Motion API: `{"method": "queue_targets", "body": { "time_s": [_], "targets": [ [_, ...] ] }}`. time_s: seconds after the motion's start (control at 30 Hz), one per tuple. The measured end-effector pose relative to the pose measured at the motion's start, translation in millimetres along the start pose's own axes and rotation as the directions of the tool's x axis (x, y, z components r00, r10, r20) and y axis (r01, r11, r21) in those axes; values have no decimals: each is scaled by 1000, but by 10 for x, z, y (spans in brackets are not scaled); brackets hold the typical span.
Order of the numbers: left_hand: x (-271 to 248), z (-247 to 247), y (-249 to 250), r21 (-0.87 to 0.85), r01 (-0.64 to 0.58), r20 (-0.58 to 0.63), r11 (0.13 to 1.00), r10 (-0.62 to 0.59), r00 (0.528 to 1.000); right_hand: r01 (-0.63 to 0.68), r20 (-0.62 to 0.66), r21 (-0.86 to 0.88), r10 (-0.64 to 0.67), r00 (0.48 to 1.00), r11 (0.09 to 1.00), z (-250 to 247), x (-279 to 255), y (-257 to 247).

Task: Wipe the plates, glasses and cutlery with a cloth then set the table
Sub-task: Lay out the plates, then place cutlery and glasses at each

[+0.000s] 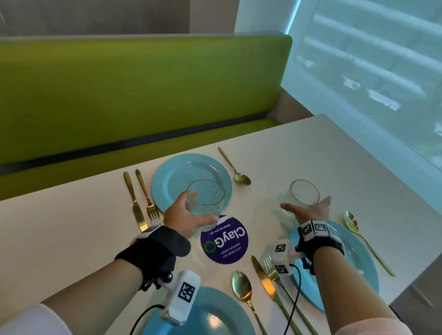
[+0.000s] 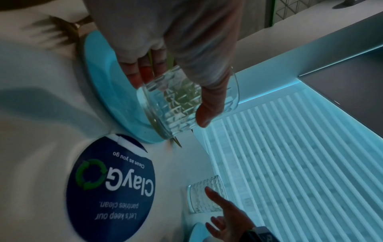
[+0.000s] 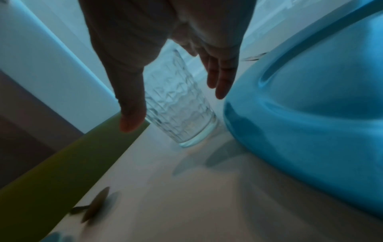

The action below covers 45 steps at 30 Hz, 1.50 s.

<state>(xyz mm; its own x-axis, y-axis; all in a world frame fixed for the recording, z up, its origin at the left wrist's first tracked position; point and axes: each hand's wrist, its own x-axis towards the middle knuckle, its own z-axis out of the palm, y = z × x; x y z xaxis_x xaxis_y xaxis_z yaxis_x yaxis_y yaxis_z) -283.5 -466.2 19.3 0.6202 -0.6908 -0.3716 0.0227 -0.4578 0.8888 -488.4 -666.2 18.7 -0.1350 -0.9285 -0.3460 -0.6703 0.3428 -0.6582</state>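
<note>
Left hand (image 1: 185, 218) gripped a ribbed glass (image 1: 205, 202), thumb on one side and fingers wrapped round the other, held off the table at frame centre over the near edge of the far blue plate (image 1: 178, 172). Right hand (image 1: 308, 210) was spread wide with straight fingers either side of a second glass (image 1: 302, 195), which stood on the white table (image 1: 344, 159) right of centre; whether the fingers touched it could not be told, and they held nothing. Setting looked mostly done: three blue plates down, each with gold cutlery beside it, like the knife (image 1: 134, 198) and fork (image 1: 147, 195) centre-left and a spoon (image 1: 236, 168) above centre. No cloth in view. Judged remaining: place the held glass, likely a third glass for the lower plate (image 1: 213, 322).
</note>
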Motion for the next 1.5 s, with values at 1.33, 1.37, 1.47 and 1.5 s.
{"method": "queue_targets", "body": {
  "time_s": [1.33,1.37,1.47,1.5],
  "targets": [
    [-519,-721,-348,234,-42,-57,971,56,997,600,111,-69,-591,799,797,464,-2118,-223],
    [-576,-908,-352,210,-27,-126,977,54,991,601,140,-59,-590,796,797,556,-2283,-291],
    [-788,-1508,-417,113,-13,-292,993,46,955,611,268,-36,-581,768,791,928,-2852,-486],
    [-862,-1711,-456,87,-18,-336,996,46,941,607,320,-22,-570,757,794,1083,-3057,-538]
  ]
}}
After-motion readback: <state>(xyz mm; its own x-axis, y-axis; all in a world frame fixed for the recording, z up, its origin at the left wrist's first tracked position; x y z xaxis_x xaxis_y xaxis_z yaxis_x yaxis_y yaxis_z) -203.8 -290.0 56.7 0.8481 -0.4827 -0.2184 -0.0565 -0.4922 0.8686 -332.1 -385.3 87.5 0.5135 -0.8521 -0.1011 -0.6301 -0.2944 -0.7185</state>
